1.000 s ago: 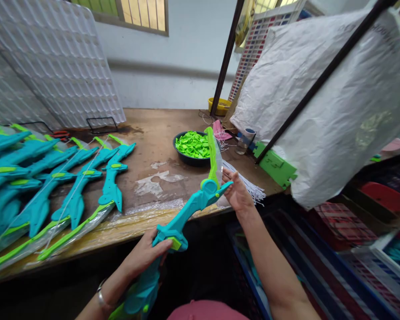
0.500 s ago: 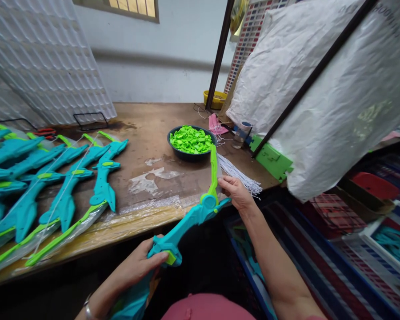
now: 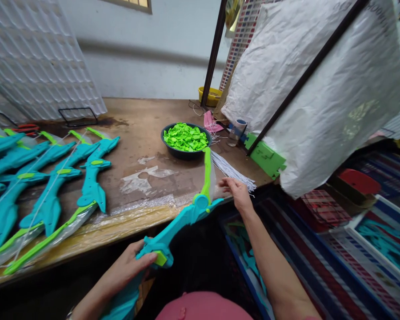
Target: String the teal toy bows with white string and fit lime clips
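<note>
A teal toy bow (image 3: 178,226) with lime-green trim slants across the front of the bench. My left hand (image 3: 133,262) is wrapped round its grip, thumb beside a lime-green block. The bow's lime-green upper limb (image 3: 207,173) stands up, with a clear film along its right side. Just right of that film is my right hand (image 3: 237,192), its fingers loosely apart and pointing left. No object shows in them; a thin string there would be too fine to see. The bow's lower part is partly hidden by my left hand and arm.
A dark bowl (image 3: 186,154) of lime-green pieces stands on the bench (image 3: 133,111). Beside it lie white ties (image 3: 233,169), a clear cup (image 3: 235,133) and a green foam piece (image 3: 265,155). Several bows (image 3: 93,178) lie at left. A white sack (image 3: 286,80) leans at right.
My right hand has shifted a little away from the bow's upper limb, and its fingers have loosened. My left hand keeps its hold. The whole view has slid slightly left.
</note>
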`<state>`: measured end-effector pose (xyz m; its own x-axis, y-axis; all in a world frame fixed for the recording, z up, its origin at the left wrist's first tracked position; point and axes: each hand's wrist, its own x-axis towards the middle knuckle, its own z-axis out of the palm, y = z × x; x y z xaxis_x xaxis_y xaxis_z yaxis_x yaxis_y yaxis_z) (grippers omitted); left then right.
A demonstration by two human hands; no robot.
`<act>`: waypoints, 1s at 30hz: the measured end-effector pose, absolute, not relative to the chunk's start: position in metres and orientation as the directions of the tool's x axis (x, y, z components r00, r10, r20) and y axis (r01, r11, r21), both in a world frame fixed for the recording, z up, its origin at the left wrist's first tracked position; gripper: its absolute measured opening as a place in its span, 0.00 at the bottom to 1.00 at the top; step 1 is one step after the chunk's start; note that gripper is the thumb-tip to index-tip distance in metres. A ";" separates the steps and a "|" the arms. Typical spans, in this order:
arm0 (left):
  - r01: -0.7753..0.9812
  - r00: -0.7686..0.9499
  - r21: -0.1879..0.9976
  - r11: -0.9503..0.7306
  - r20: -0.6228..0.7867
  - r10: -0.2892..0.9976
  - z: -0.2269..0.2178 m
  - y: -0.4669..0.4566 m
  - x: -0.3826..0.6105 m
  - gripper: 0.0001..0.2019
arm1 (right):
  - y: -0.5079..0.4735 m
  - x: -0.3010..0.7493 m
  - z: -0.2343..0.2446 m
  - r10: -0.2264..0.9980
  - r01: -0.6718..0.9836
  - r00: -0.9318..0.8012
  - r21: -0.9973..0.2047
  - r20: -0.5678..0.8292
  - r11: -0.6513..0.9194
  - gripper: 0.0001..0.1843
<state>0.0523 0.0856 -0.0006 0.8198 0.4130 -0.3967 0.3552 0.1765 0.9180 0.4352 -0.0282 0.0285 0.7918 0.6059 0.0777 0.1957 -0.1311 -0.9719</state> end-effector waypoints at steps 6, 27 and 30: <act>0.330 0.786 0.915 0.233 -0.403 0.469 -0.002 0.086 0.050 0.26 | -0.028 0.484 0.010 0.468 0.372 0.875 -0.792 0.125 -0.484 0.05; 0.049 0.922 0.813 0.580 -0.260 0.287 -0.008 0.107 0.095 0.27 | -0.040 0.363 0.021 0.899 -0.180 0.293 -0.942 -0.325 -0.282 0.27; 0.032 0.935 0.795 0.605 -0.238 0.263 -0.008 0.103 0.115 0.26 | -0.049 0.319 0.011 0.922 -0.312 0.105 -0.893 -0.372 -0.325 0.26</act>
<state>0.1148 0.1028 -0.0076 0.9351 0.2629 -0.2376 0.0320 0.6052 0.7954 0.3187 -0.0488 0.0109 0.1046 0.9222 -0.3723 -0.3123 -0.3250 -0.8927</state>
